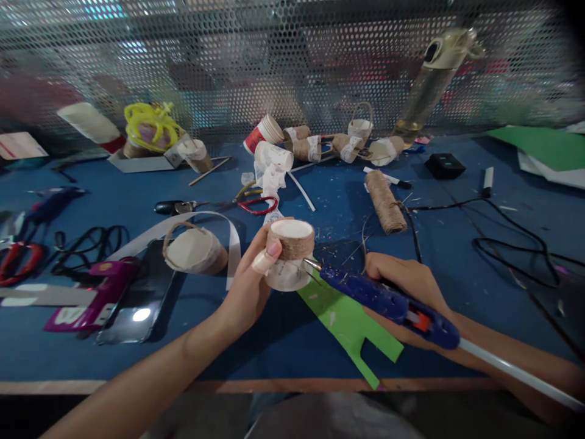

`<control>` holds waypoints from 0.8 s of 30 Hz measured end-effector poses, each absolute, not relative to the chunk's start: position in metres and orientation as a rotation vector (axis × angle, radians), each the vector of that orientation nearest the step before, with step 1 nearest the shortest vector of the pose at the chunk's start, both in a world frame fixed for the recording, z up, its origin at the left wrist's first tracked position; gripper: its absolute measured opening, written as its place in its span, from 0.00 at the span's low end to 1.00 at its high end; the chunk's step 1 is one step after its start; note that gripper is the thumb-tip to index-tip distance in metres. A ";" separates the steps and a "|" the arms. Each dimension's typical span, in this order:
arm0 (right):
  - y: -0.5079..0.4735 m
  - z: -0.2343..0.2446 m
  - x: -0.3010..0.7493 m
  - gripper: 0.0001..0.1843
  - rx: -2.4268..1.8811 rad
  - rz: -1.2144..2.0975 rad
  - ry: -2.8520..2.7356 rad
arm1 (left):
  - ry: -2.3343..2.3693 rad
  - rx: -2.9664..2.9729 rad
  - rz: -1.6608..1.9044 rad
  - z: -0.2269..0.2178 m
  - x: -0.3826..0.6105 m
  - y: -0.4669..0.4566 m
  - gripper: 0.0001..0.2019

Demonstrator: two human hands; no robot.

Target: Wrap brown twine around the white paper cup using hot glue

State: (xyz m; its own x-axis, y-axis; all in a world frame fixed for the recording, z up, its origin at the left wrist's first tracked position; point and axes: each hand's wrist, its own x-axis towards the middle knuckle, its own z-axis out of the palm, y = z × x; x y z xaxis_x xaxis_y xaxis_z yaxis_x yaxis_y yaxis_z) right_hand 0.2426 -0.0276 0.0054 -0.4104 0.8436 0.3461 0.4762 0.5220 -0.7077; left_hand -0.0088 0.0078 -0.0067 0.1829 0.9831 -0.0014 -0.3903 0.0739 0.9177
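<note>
A person's left hand (253,286) pinches a twine-wrapped paper cup (291,242) above the near edge of a blue worktop (274,347) - thumb pressed flat on the cup's wall, fingers curled behind it. The cup's white end faces up, a band of jute circles its upper part, and bare white paper shows below.

The right hand (404,277) is closed round the grip of a blue glue gun (388,300). The gun's long axis runs from the near right up and leftward, so the cup lies straight off its nozzle (312,263); the metal tip touches the cup's side just under the twine band. A clear glue stick (516,372) juts from the gun's back end. Both hands are on the work, the left one carrying it.

Beneath the gun lies a green paper cutout (350,323). A spool of jute twine (384,201) rests toward the middle of the worktop, a second twine-wrapped cup (196,251) lies on its side left of the held one, and red-handled scissors (258,204) sit behind it. More cups (269,131) cluster along the far edge by a perforated metal screen (274,61).

No writing is readable - print on the cups and on a purple gadget (98,299) is too blurred.
</note>
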 end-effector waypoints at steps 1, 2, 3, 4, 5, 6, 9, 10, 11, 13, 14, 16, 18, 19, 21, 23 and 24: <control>-0.028 0.005 0.243 0.18 -1.072 0.680 -2.062 | 0.791 0.965 1.217 -0.007 -0.009 0.008 0.23; -0.027 0.005 0.243 0.18 -1.075 0.683 -2.059 | 0.782 0.965 1.215 -0.007 -0.009 0.008 0.22; -0.027 0.004 0.243 0.18 -1.076 0.683 -2.058 | 0.777 0.963 1.211 -0.007 -0.009 0.008 0.21; -0.027 0.004 0.243 0.18 -1.076 0.680 -2.058 | 0.775 0.958 1.206 -0.007 -0.009 0.008 0.21; -0.027 0.004 0.243 0.18 -1.075 0.675 -2.059 | 0.775 0.951 1.202 -0.006 -0.008 0.008 0.21; -0.028 0.005 0.243 0.18 -1.076 0.668 -2.059 | 0.777 0.940 1.201 -0.006 -0.008 0.008 0.21; -0.028 0.006 0.242 0.19 -1.089 0.648 -2.052 | 0.784 0.893 1.202 -0.004 -0.006 0.008 0.21; -0.028 0.007 0.242 0.19 -1.095 0.641 -2.048 | 0.788 0.880 1.203 -0.003 -0.006 0.008 0.21; -0.028 0.007 0.242 0.19 -1.098 0.634 -2.045 | 0.794 0.872 1.203 -0.002 -0.006 0.008 0.21; -0.027 0.008 0.241 0.19 -1.101 0.628 -2.042 | 0.802 0.867 1.200 0.000 -0.005 0.008 0.22; -0.027 0.008 0.241 0.18 -1.102 0.629 -2.042 | 0.803 0.865 1.197 0.001 -0.005 0.009 0.23; -0.026 0.008 0.241 0.18 -1.107 0.640 -2.041 | 0.806 0.858 1.194 0.002 -0.005 0.009 0.23; -0.026 0.009 0.241 0.18 -1.121 0.650 -2.039 | 0.812 0.840 1.202 0.003 -0.004 0.009 0.22; -0.026 0.009 0.241 0.18 -1.128 0.658 -2.037 | 0.817 0.826 1.207 0.003 -0.004 0.010 0.21; -0.026 0.010 0.240 0.18 -1.144 0.665 -2.032 | 0.820 0.804 1.215 0.004 -0.003 0.010 0.20; -0.026 0.010 0.240 0.18 -1.170 0.659 -2.032 | 0.822 0.797 1.215 0.005 -0.002 0.009 0.20; -0.026 0.010 0.240 0.17 -1.181 0.654 -2.033 | 0.821 0.800 1.216 0.005 -0.002 0.009 0.19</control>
